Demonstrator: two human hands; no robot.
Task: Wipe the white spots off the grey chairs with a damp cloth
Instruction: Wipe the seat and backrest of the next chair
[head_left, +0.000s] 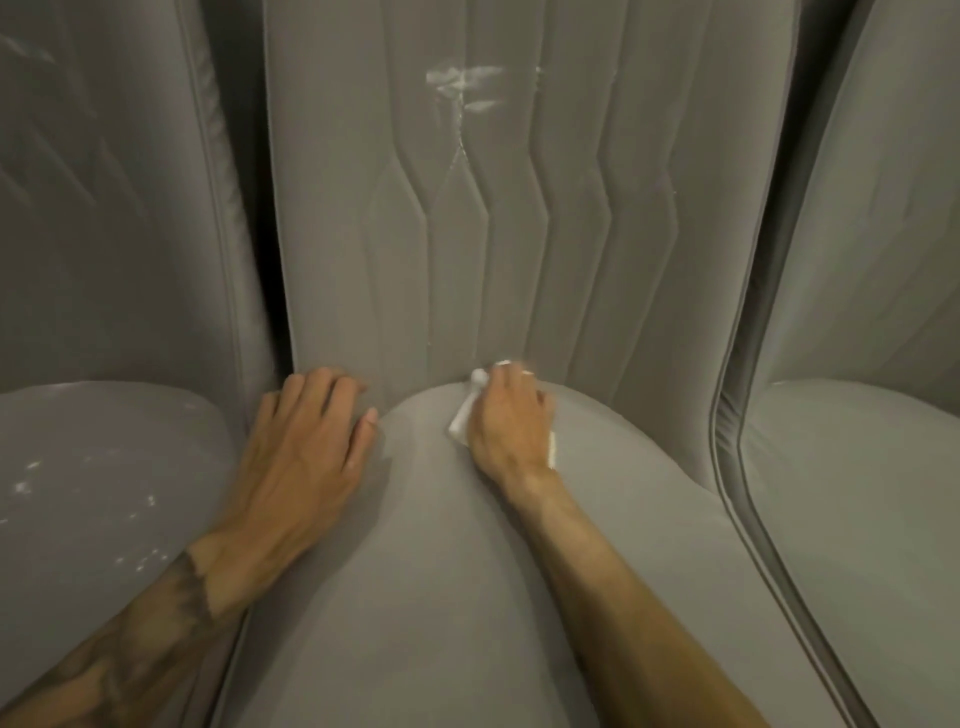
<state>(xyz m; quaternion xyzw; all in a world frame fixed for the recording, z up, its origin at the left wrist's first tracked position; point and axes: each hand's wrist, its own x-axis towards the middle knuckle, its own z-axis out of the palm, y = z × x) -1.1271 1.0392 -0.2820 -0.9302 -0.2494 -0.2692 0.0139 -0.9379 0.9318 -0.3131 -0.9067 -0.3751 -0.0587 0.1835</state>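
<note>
Grey chair seat (415, 597), white cloth (462, 420) at its back edge

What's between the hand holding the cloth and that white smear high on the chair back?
Head view: from the cloth to the smear, only quilted grey backrest with a faint white streak.

Three grey upholstered chairs stand side by side and fill the view. The middle chair (415, 597) has a rounded seat near and an upright back far, stitched in vertical channels that kink sideways halfway up. The left chair (104, 467) and the right chair (857, 493) sit just beside it, with a dark gap (260, 249) on the left and raised piping (727, 415) edging the right one. The light is dim and soft
</note>
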